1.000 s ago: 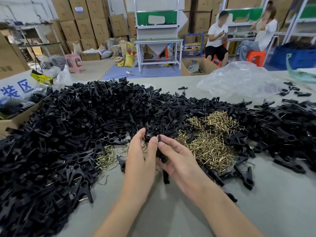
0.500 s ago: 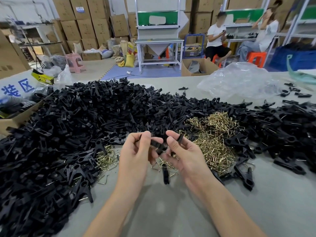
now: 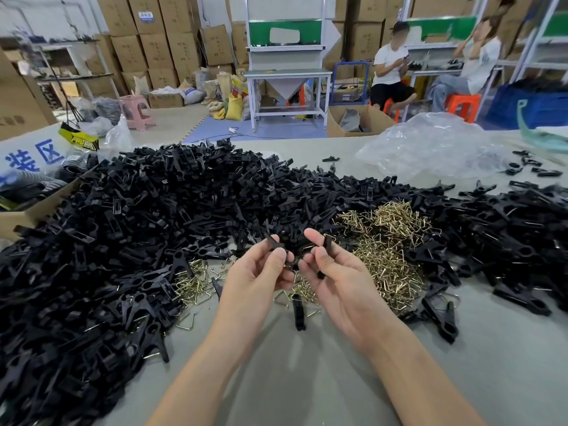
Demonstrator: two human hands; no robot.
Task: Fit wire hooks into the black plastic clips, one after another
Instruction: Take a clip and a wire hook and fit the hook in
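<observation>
My left hand point(image 3: 255, 281) pinches one black plastic clip piece point(image 3: 273, 242) between thumb and fingers. My right hand point(image 3: 335, 272) grips another black clip piece point(image 3: 326, 245) the same way. Both hands hover close together above the grey table point(image 3: 307, 379), the pieces nearly touching. No wire hook shows clearly in either hand. A pile of brass wire hooks point(image 3: 387, 253) lies just right of my hands, and a smaller bunch of hooks point(image 3: 192, 282) lies to the left. One loose black clip point(image 3: 298, 312) rests on the table below my hands.
A huge heap of black clips point(image 3: 123, 241) covers the table's left and back, with more clips point(image 3: 507, 235) on the right. A cardboard box point(image 3: 27, 210) sits at far left, a crumpled clear plastic bag point(image 3: 430, 146) at back right. Two people sit far behind.
My hands have lifted and drawn slightly apart, going from one clip held together to a separate black piece in each hand.
</observation>
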